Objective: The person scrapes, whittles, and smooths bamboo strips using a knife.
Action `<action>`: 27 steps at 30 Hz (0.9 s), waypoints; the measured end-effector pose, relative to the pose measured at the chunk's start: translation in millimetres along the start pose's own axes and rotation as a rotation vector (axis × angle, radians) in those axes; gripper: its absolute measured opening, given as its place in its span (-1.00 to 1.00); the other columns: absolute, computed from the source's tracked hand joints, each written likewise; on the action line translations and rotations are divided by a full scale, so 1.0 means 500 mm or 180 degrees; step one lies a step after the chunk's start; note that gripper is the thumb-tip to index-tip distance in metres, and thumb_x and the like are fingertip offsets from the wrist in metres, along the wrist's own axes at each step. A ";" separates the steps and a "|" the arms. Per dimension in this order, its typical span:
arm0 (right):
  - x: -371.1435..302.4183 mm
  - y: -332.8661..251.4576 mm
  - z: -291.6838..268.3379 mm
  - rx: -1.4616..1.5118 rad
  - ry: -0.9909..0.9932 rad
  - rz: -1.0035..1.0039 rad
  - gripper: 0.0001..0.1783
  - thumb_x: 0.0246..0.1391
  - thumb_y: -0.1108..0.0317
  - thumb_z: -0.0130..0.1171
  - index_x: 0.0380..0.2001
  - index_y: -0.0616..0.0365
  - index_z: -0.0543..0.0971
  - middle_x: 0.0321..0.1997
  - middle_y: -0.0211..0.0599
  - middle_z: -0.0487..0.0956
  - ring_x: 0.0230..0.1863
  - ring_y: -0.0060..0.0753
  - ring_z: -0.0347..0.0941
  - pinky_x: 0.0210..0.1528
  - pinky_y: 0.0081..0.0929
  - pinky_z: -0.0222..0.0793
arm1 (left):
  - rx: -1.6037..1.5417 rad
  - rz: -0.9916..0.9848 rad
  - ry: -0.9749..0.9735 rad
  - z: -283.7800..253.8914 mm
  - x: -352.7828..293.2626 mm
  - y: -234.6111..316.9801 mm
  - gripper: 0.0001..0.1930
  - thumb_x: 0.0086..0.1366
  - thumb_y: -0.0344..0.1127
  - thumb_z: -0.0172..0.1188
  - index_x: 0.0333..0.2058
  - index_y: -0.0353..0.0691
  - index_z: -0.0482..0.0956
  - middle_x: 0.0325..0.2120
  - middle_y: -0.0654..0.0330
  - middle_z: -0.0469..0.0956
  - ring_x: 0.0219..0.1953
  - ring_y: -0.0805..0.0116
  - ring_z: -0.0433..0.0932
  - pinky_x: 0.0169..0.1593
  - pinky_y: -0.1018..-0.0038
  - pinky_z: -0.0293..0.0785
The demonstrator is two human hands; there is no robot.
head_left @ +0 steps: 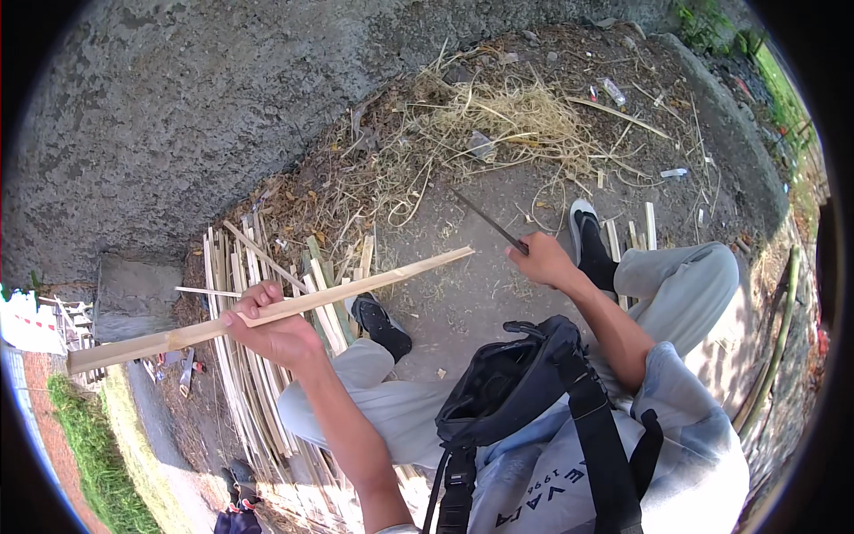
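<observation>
A long pale bamboo strip (pixel 382 279) slants across the view, its wide end at the far left and its narrow end near the middle. My left hand (pixel 283 338) is closed round it, with the palm turned up and the thumb along the strip. In my right hand (pixel 544 262) is a knife (pixel 485 216) with a long, thin, dark blade, which points away and to the left. The blade and the strip's narrow end are apart. My right fingers cover most of the knife's handle.
Many split strips (pixel 233 356) lie on the ground at my left, with several shorter ones (pixel 649 227) by my right foot. A heap of shavings (pixel 516 125) lies ahead, beside a rough grey wall (pixel 222 98). A black bag (pixel 507 383) hangs at my front.
</observation>
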State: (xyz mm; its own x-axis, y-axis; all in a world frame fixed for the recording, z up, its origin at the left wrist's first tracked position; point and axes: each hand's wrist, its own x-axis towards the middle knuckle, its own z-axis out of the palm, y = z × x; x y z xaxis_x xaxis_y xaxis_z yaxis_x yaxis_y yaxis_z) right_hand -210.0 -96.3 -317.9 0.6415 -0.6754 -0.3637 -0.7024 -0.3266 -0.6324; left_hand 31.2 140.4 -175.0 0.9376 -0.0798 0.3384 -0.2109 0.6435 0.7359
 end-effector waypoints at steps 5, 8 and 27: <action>-0.004 -0.032 0.000 0.0628 -0.0479 0.0338 -0.55 0.09 0.05 0.07 -0.43 0.33 0.56 -0.67 -0.05 0.49 -0.64 -0.10 0.50 -0.46 -0.18 0.41 | -0.0160 -0.0451 0.0010 0.040 -0.022 -0.014 -0.49 0.30 0.21 -0.10 -0.61 -0.07 0.19 -0.54 0.17 0.27 -0.37 0.25 0.29 -0.14 0.34 0.23; 0.005 -0.025 0.034 0.0662 -0.0386 -0.0031 -0.54 0.11 0.04 0.05 -0.44 0.32 0.55 -0.69 -0.06 0.47 -0.71 -0.13 0.45 -0.55 -0.20 0.37 | -0.0067 -0.0553 -0.0291 0.041 -0.032 -0.024 -0.49 0.32 0.23 -0.15 -0.59 -0.08 0.19 -0.54 0.16 0.28 -0.36 0.22 0.31 -0.16 0.31 0.24; -0.017 -0.040 0.056 0.0966 -0.0967 0.0438 -0.62 0.07 0.12 0.08 -0.38 0.30 0.56 -0.67 -0.13 0.50 -0.72 -0.16 0.45 -0.60 -0.21 0.37 | -0.0542 -0.0754 -0.1024 0.000 0.005 -0.022 -0.67 0.21 0.06 0.02 -0.43 -0.07 0.27 -0.55 0.27 0.23 -0.45 0.36 0.22 -0.33 0.35 0.23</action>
State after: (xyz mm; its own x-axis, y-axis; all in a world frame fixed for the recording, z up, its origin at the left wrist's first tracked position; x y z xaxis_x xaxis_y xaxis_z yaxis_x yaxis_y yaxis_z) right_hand -192.9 -65.4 -321.1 0.6416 -0.4596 -0.6141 -0.6944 -0.0080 -0.7196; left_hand 35.7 133.1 -182.1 0.8150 -0.4562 0.3572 0.0737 0.6930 0.7171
